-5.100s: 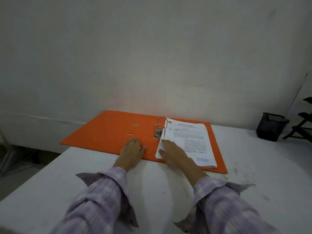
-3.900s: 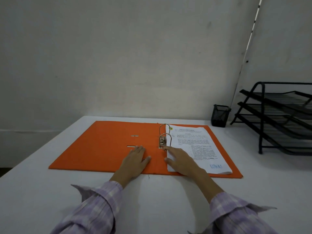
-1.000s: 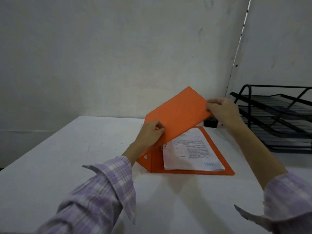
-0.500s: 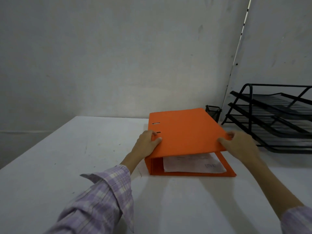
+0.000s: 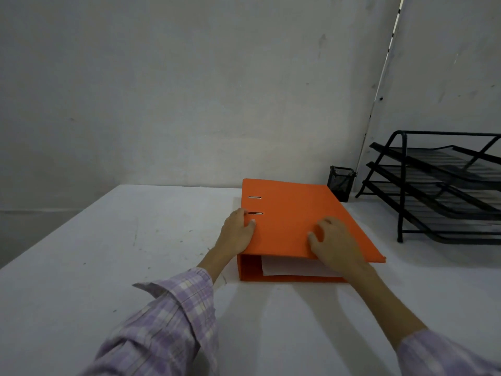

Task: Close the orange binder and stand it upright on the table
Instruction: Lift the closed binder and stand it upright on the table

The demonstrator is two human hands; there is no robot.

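The orange binder [image 5: 292,213] lies flat on the white table [image 5: 135,253], its front cover folded down over the white papers, whose edge shows at the near open end. My left hand [image 5: 237,233] grips the binder at its spine corner, thumb on top near the two slots. My right hand [image 5: 334,244] rests on the cover near its front edge, fingers bent and pressing down.
A black mesh pen cup [image 5: 341,182] stands just behind the binder's far right corner. A black three-tier paper tray [image 5: 439,191] stands at the right. A grey wall runs close behind the table, whose left edge drops off.
The cover, held raised a second ago, has come down onto the papers. My right hand moved from the cover's right edge onto its top. My left hand stayed at the spine.
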